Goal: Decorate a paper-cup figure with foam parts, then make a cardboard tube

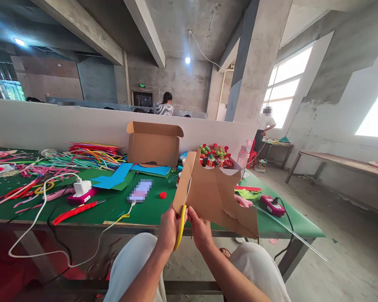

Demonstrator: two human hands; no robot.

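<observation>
A large brown piece of cardboard (214, 188), ragged along its right side, is held up over the table's front edge. My left hand (169, 230) is closed on scissors with yellow handles (180, 228). The silver scissor blade lies along the cardboard near its left flap (185, 180). Beside the scissors, my right hand (201, 228) pinches the cardboard's lower edge between thumb and fingers. The fingers of the left hand are partly hidden behind the scissor handle.
On the green table (113, 212) lie red-handled pliers (74, 212), a phone (140, 191), a red cap (163, 195) and colourful pipe cleaners (91, 155). An open cardboard box (154, 144) stands behind, against a white partition (82, 121). Power strips (272, 205) trail cables. Two people are farther off.
</observation>
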